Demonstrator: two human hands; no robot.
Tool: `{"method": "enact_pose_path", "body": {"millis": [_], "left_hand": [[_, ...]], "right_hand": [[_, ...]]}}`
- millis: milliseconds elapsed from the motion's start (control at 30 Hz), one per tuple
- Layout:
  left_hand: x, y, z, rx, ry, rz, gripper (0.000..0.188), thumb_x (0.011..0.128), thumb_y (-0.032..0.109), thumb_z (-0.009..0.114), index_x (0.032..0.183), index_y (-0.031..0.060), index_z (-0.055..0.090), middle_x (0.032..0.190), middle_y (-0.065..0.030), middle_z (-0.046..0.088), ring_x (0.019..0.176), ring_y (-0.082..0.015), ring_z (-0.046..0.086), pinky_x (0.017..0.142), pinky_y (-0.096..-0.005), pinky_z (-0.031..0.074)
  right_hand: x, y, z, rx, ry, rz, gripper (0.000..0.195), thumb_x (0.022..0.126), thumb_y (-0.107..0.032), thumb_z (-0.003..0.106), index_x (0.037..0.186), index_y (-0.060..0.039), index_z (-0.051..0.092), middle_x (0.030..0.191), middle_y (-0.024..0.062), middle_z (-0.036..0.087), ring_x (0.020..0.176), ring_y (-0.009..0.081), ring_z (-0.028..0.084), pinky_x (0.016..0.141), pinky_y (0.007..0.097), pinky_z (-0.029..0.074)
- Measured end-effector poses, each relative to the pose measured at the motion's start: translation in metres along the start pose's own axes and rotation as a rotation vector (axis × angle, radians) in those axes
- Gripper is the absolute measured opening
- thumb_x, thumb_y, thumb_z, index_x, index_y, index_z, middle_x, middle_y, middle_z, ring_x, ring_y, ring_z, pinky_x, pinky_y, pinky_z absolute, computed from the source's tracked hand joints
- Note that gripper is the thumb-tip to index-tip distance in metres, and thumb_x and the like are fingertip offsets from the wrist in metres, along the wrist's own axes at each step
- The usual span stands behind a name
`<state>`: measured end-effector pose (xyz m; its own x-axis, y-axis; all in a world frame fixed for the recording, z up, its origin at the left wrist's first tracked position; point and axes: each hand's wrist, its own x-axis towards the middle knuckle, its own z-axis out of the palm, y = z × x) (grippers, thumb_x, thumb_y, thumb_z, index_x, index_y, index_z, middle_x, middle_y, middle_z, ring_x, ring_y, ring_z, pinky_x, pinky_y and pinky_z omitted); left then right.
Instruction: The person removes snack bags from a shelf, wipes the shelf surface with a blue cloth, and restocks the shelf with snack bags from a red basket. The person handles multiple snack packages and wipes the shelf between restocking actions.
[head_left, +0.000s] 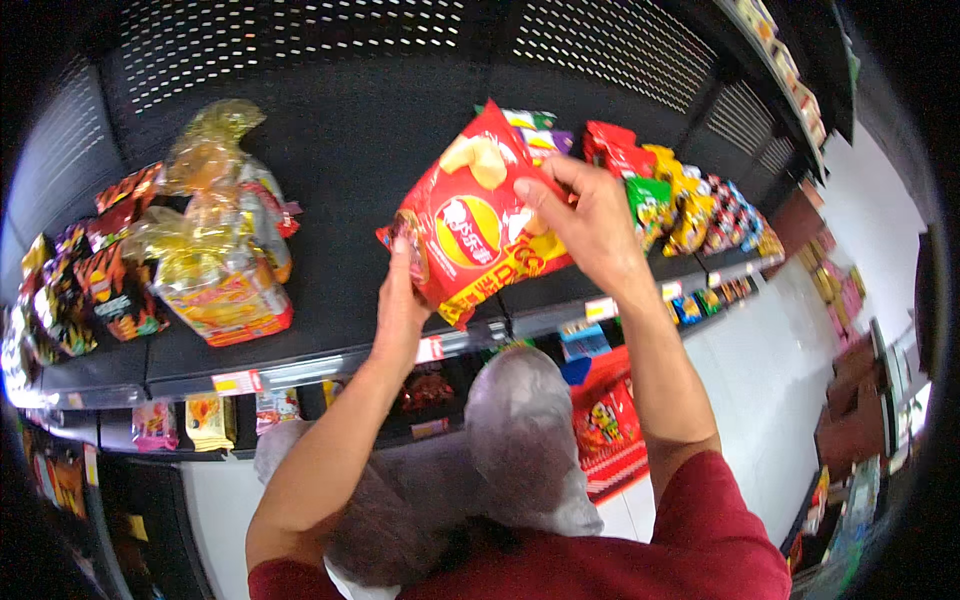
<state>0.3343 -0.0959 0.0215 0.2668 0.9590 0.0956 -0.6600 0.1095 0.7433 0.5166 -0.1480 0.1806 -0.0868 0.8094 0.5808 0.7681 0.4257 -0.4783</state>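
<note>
A large red bag of potato chips is held up between my two hands, over the black shelf. My left hand grips its lower left side, with the thumb on the front. At the bag's right side, my right hand has its thumb on the front, and its other fingers curl at the edge. The bag is tilted, and its front with a round yellow logo faces me. Behind its upper right corner, smaller green and purple snack bags show in part.
Right of my hands stand rows of red, yellow and green snack bags. On the left, yellow-wrapped packs sit beside dark chip bags. Price tags line the shelf's front edge. A red crate of packets stands below, near my knees.
</note>
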Motion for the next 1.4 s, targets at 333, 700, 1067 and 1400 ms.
{"method": "enact_pose_path", "body": {"millis": [333,700,1067,1400], "left_hand": [[-0.018,0.015,0.001,0.342,0.028,-0.124,0.076,0.095,0.064,0.045,0.139,0.0008,0.045,0.117,-0.0151,0.062,0.106,-0.0229,0.061,0.088,-0.0355,0.049],[-0.018,0.019,-0.019,0.411,0.091,-0.112,0.067,0.097,0.052,0.053,0.139,0.0002,0.044,0.112,-0.0107,0.065,0.097,-0.0171,0.063,0.08,-0.0296,0.05],[-0.012,0.015,-0.031,0.373,0.147,-0.121,0.06,0.098,0.046,0.056,0.136,0.001,0.047,0.107,-0.0094,0.066,0.092,-0.0158,0.064,0.077,-0.0291,0.051],[-0.012,0.019,-0.026,0.365,0.128,-0.094,0.058,0.099,0.044,0.054,0.136,-0.0002,0.047,0.107,-0.0098,0.067,0.092,-0.0157,0.064,0.076,-0.0284,0.051]], "right_hand": [[-0.107,0.027,-0.124,-0.187,0.083,0.236,0.025,0.093,-0.02,0.066,0.084,0.003,0.063,0.063,0.0034,0.06,0.059,0.0075,0.054,0.054,0.0285,0.043],[-0.303,0.141,-0.096,-0.44,0.007,0.591,0.017,0.085,-0.014,0.07,0.082,0.001,0.062,0.076,0.0224,0.061,0.069,0.0378,0.063,0.062,0.0439,0.048],[-0.447,0.247,0.012,-0.308,-0.124,0.915,0.017,0.087,-0.022,0.065,0.086,-0.0058,0.07,0.078,0.0178,0.07,0.075,0.035,0.07,0.065,0.0445,0.053],[-0.416,0.277,0.062,-0.142,0.122,0.767,0.024,0.091,-0.012,0.064,0.111,0.0004,0.062,0.097,0.0156,0.069,0.092,0.0281,0.067,0.076,0.0367,0.053]]}}
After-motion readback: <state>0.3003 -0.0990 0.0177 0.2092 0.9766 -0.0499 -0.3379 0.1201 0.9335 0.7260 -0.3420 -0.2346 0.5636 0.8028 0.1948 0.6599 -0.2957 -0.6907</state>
